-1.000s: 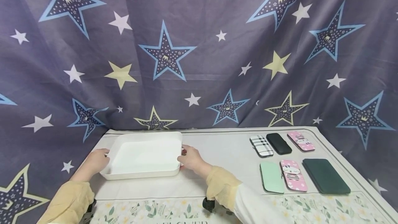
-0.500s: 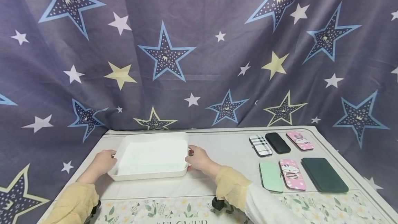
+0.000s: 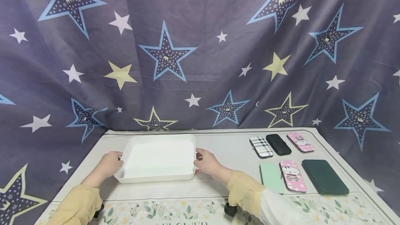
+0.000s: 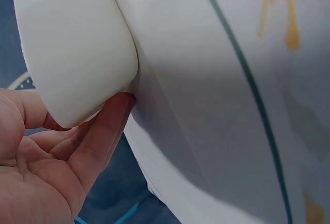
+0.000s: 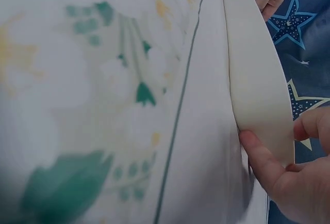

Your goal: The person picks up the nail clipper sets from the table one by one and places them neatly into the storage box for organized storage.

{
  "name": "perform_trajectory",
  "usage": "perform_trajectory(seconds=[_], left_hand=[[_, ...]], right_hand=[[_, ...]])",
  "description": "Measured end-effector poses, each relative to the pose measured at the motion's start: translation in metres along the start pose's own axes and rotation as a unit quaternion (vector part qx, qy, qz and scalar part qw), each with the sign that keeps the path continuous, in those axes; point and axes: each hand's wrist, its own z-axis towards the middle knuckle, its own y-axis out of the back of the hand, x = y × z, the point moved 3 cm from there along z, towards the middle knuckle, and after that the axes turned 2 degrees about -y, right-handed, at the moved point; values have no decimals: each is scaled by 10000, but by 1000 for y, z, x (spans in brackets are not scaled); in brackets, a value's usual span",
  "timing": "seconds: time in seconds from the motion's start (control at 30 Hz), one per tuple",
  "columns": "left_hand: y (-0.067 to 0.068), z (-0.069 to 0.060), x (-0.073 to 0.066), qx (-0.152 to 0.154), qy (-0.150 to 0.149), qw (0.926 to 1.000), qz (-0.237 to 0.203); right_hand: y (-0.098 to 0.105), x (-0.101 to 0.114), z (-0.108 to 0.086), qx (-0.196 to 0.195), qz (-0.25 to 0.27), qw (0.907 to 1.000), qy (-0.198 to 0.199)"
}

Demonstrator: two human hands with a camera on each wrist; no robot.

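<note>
A shallow white rectangular tray (image 3: 159, 157) lies at the left-centre of the table in the head view, its inside bare. My left hand (image 3: 110, 164) grips its left end; in the left wrist view the thumb is at the rim and the fingers (image 4: 111, 126) reach to the bottom edge. The opposite end is held by my right hand (image 3: 208, 162). There, the right wrist view has a fingertip (image 5: 250, 139) against the tray's lower edge and another digit at the rim. Whether the tray's base touches the table is hard to tell.
Several flat cases sit at the table's right: plaid (image 3: 261, 147), black (image 3: 278, 144), pink (image 3: 300, 142), mint green (image 3: 271, 177), another pink (image 3: 293, 176) and a larger dark green one (image 3: 325, 176). A starry curtain (image 3: 200, 61) hangs behind the table. Floral cloth (image 3: 168, 209) covers the front.
Both hands have moved the tray to the right across the table, keeping their grip on its two ends. The cases at the right stay where they were.
</note>
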Motion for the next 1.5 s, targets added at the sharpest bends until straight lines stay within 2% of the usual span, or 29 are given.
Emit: perform_trajectory(seconds=[0.47,0.67,1.03,1.3,1.5], left_hand=[[-10,-5,-26,22,-250,9997,-3],[-15,-7,-35,60,-334,9994,1],[-19,-15,-56,71,-195,9996,-176],[-21,-18,-67,123,-106,9995,-267],[-28,-18,-74,185,-78,9993,-326]], right_hand=[[19,-17,-17,71,-80,9999,-54],[26,-23,-24,95,158,9997,-174],[39,-33,-35,150,660,9975,-225],[48,-34,-41,36,559,9982,-204],[57,-38,-46,-21,262,9991,-325]])
